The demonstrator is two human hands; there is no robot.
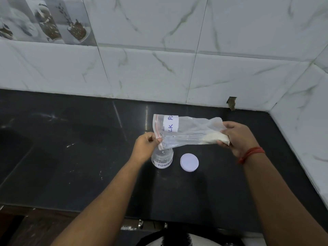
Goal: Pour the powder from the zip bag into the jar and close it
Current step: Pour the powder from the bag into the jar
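A clear zip bag [186, 132] with a white label and a red zip strip is stretched sideways above the counter. My left hand [146, 145] pinches its zip end, which hangs just over the mouth of the clear labelled jar [162, 159]. My right hand [237, 137] grips the bag's bottom end, where the pale powder [214, 138] is bunched. The jar stands uncapped on the black counter [88, 157]. Its white round lid [189, 162] lies flat just right of the jar.
White marble-look wall tiles [177, 59] rise behind the counter and along its right side. A dark sink basin [12, 153] lies at the left. The counter's front edge runs near the bottom of the view.
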